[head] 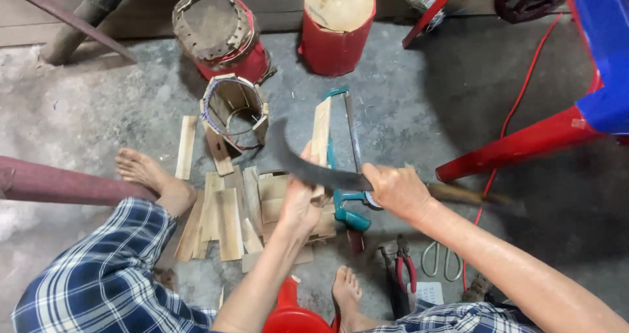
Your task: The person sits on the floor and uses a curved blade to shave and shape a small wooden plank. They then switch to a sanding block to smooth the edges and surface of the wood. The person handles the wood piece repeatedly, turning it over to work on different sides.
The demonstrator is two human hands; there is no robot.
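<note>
Two hands: both belong to the person wearing the head camera, who sits low over a grey concrete floor, knees in blue plaid cloth.
Left hand: closed around the lower end of a pale wooden slat, holding it upright and leaning slightly away.
Right hand: clenched on the wooden handle of a curved dark knife; the blade sweeps leftward and lies against the slat just above the left hand's fingers.
Slat position: centre of the view, directly in front of a teal-framed hacksaw lying on the floor.
Pile of cut slats: flat on the floor left of the left hand, beside a bare foot.
Half-built wooden cylinder: slats bound in a ring, standing beyond the pile.
Two red round containers: farther back, one with a pale top, the other with a worn woven top.
Red-handled pliers: on the floor below the right forearm, next to metal scissors.
Red and blue stool: at the right edge, with a red cable trailing beside it.
Second bare foot: bottom centre, near a red plastic object whose shape I cannot make out fully.
</note>
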